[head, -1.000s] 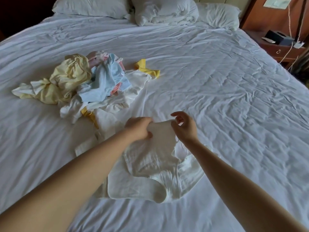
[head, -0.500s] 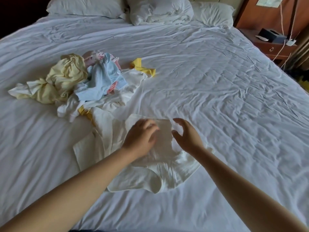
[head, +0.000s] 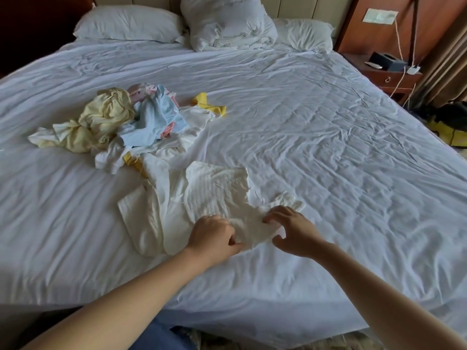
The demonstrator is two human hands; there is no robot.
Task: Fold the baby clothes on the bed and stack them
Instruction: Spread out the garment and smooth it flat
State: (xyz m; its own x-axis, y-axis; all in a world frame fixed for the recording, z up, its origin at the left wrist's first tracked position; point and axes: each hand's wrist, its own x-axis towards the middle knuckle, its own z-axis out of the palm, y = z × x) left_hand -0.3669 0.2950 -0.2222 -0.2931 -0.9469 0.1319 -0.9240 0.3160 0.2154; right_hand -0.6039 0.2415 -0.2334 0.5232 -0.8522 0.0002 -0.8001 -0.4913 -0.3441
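Hands [head: 213, 234] now at garment's [head: 214, 195] near edge

Both hands moved to cream garment [head: 212, 195] near edge.

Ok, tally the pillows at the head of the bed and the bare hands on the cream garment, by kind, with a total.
Flat pillows: 2, one left, one right
Crumpled pillow: 1, middle
Hands on the cream garment: 2, left hand, right hand
Total: 5
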